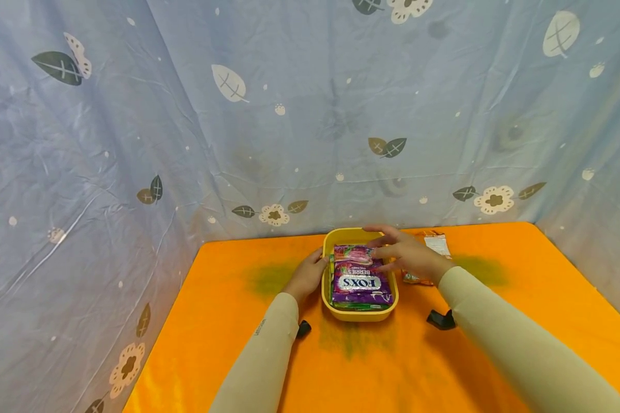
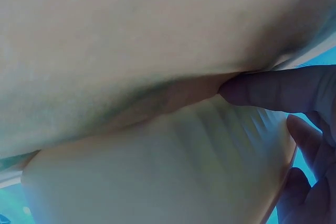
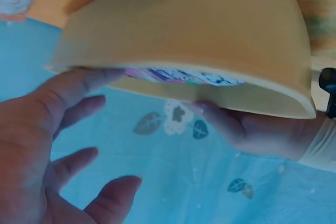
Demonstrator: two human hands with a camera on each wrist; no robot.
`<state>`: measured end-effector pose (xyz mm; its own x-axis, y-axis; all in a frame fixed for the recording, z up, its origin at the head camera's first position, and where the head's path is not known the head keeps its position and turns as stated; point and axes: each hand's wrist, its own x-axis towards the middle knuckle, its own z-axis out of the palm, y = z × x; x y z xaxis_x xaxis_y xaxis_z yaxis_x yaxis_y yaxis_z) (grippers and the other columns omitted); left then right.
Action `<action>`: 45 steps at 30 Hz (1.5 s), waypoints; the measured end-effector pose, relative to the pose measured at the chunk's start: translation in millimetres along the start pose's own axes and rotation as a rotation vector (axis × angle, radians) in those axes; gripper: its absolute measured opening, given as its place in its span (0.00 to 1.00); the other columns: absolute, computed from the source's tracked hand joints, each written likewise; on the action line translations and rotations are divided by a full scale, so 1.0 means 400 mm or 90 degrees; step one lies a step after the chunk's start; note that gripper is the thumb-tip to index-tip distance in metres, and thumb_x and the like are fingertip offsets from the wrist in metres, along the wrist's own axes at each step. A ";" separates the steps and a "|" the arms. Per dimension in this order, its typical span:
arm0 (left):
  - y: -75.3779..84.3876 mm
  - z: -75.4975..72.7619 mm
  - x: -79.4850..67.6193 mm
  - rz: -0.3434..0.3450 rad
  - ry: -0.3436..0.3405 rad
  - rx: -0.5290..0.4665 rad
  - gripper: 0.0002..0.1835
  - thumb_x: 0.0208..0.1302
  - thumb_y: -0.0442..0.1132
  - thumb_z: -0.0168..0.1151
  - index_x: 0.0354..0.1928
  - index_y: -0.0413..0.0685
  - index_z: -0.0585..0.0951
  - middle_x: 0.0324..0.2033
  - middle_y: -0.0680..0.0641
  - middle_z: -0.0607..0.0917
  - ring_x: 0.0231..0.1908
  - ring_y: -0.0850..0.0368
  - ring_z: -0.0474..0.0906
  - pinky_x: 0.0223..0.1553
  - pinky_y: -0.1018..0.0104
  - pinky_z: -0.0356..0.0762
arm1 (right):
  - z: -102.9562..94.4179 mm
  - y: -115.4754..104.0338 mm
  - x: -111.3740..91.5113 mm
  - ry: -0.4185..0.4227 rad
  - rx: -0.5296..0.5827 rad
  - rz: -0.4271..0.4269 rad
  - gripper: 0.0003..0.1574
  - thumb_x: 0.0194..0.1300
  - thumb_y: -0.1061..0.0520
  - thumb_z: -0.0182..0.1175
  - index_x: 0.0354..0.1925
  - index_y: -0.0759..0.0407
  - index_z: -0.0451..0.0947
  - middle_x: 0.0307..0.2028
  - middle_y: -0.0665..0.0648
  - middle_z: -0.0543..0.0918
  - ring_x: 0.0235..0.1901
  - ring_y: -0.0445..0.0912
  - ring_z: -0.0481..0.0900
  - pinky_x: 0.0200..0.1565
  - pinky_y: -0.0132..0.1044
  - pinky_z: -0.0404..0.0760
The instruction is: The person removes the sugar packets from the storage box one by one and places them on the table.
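A yellow plastic basket (image 1: 360, 316) stands on the orange table, holding a purple candy packet (image 1: 359, 271) lettered FOX'S BERRIES. Green packaging (image 1: 368, 307) shows beneath it. At the basket's left side, my left hand (image 1: 306, 276) grips the rim; in the left wrist view its thumb (image 2: 273, 90) lies on the rim and other fingers stay outside. My right hand (image 1: 415, 257) reaches over the right rim with fingers spread, near the purple packet. From the right wrist, one finger (image 3: 86, 80) extends at the basket's rim while the others hold nothing. Whether it touches the packet is unclear.
An orange and silver packet (image 1: 436, 245) lies on the table just right of the basket, partly behind my right hand. Dark pieces (image 1: 441, 319) show beside both forearms. A blue patterned curtain (image 1: 336, 126) closes off the back and sides of the orange table (image 1: 227, 355).
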<state>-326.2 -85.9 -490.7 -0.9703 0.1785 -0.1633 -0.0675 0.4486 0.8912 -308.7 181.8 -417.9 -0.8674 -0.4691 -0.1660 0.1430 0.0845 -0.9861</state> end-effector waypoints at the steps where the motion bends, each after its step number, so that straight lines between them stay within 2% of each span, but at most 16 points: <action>1: 0.000 0.000 0.001 -0.001 -0.001 0.002 0.26 0.73 0.57 0.44 0.71 0.68 0.63 0.65 0.54 0.69 0.66 0.51 0.59 0.65 0.47 0.52 | 0.005 -0.002 0.000 0.003 -0.014 0.006 0.47 0.59 0.50 0.68 0.71 0.42 0.56 0.65 0.68 0.59 0.58 0.66 0.68 0.52 0.60 0.71; 7: 0.002 0.001 0.005 -0.007 0.004 0.004 0.26 0.72 0.58 0.44 0.71 0.69 0.64 0.65 0.54 0.69 0.66 0.51 0.59 0.65 0.47 0.52 | 0.030 -0.013 0.018 0.040 -0.124 0.059 0.52 0.55 0.45 0.70 0.72 0.42 0.56 0.65 0.66 0.61 0.57 0.61 0.70 0.48 0.56 0.76; 13: 0.002 0.004 0.006 0.004 0.004 0.003 0.26 0.73 0.57 0.45 0.71 0.68 0.65 0.64 0.54 0.70 0.66 0.51 0.60 0.65 0.48 0.52 | 0.058 -0.016 0.033 0.069 -0.161 0.107 0.47 0.60 0.48 0.66 0.72 0.42 0.54 0.63 0.65 0.63 0.56 0.61 0.71 0.49 0.57 0.76; 20: 0.003 0.002 0.005 0.006 -0.006 -0.022 0.26 0.73 0.57 0.45 0.71 0.67 0.64 0.62 0.54 0.71 0.63 0.52 0.64 0.65 0.50 0.56 | 0.086 -0.007 0.038 0.101 -0.179 0.085 0.53 0.55 0.39 0.68 0.72 0.44 0.54 0.62 0.63 0.65 0.53 0.58 0.73 0.55 0.55 0.71; 28: 0.001 0.006 0.004 -0.003 -0.004 -0.029 0.26 0.72 0.57 0.45 0.70 0.69 0.65 0.64 0.55 0.70 0.64 0.52 0.62 0.65 0.48 0.55 | 0.127 0.027 0.058 0.204 -0.233 0.047 0.50 0.59 0.45 0.66 0.73 0.47 0.54 0.62 0.63 0.66 0.51 0.56 0.73 0.53 0.54 0.73; 31: 0.000 0.006 0.003 0.001 -0.001 -0.024 0.26 0.72 0.57 0.45 0.70 0.68 0.65 0.64 0.54 0.70 0.64 0.52 0.62 0.65 0.48 0.54 | 0.132 0.041 0.065 0.234 -0.217 0.052 0.49 0.60 0.46 0.65 0.73 0.46 0.53 0.63 0.63 0.66 0.52 0.56 0.71 0.54 0.55 0.71; 38: 0.002 0.004 0.002 0.004 0.001 -0.008 0.26 0.72 0.57 0.45 0.70 0.68 0.65 0.64 0.53 0.69 0.65 0.51 0.60 0.66 0.48 0.52 | 0.132 0.065 0.068 0.265 -0.097 0.074 0.46 0.62 0.47 0.64 0.72 0.43 0.54 0.61 0.61 0.65 0.50 0.56 0.72 0.52 0.51 0.74; 45: 0.003 0.000 -0.001 0.005 0.003 -0.007 0.26 0.72 0.57 0.45 0.71 0.67 0.65 0.65 0.53 0.69 0.67 0.51 0.58 0.66 0.47 0.50 | 0.126 0.078 0.075 0.254 0.006 0.045 0.40 0.65 0.53 0.61 0.71 0.47 0.57 0.56 0.63 0.68 0.50 0.58 0.74 0.51 0.49 0.75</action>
<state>-326.0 -85.4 -489.8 -0.9718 0.1785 -0.1540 -0.0618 0.4376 0.8971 -306.1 125.9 -453.9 -0.9720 -0.0843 -0.2195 0.2115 0.0948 -0.9728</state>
